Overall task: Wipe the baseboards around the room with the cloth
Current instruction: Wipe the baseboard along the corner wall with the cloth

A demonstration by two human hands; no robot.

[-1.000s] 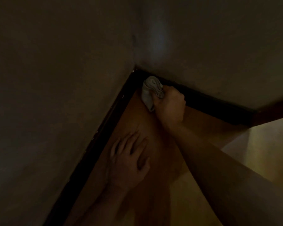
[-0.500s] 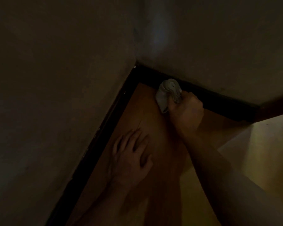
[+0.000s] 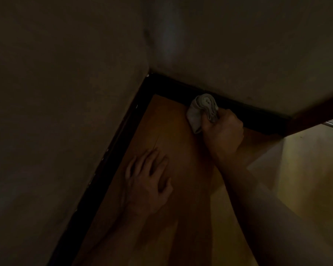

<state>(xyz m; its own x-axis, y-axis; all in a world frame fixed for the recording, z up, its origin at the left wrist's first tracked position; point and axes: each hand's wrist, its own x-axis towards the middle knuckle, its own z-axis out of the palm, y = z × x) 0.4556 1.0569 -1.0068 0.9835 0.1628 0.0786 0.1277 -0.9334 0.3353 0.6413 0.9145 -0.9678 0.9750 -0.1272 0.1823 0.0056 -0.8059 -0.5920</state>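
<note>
Black baseboard [image 3: 104, 181] edges the left wall [image 3: 56, 93] up to a dim corner. Beside it, on the orange-brown floor [image 3: 167, 121], the person's left hand [image 3: 148, 181] lies flat with fingers spread and nothing in it. It appears to prop a low crouch and is probably best kept planted, so the wiping arm can press freely.

Right of the corner, a pale grey cloth [image 3: 200, 110] is pressed against the far baseboard [image 3: 258, 114], under the far wall [image 3: 238, 54]. The step looks to be a wipe along this stretch. Done well, it likely means keeping the wad firm on the board's face and top edge and drawing it along in one long pass. The cloth should be turned to a clean side as it greys. The risk, it seems, is bare knuckles rubbing the board instead of cloth.

The right hand [image 3: 223, 131] is clenched around the cloth in a fist. The wad bulges from the top of that fist, up and to the left of the knuckles, so it sits between hand and board. A loose fold hangs toward the floor on the fist's left side. Further right, the board ends at a reddish-brown trim [image 3: 315, 116].
</note>
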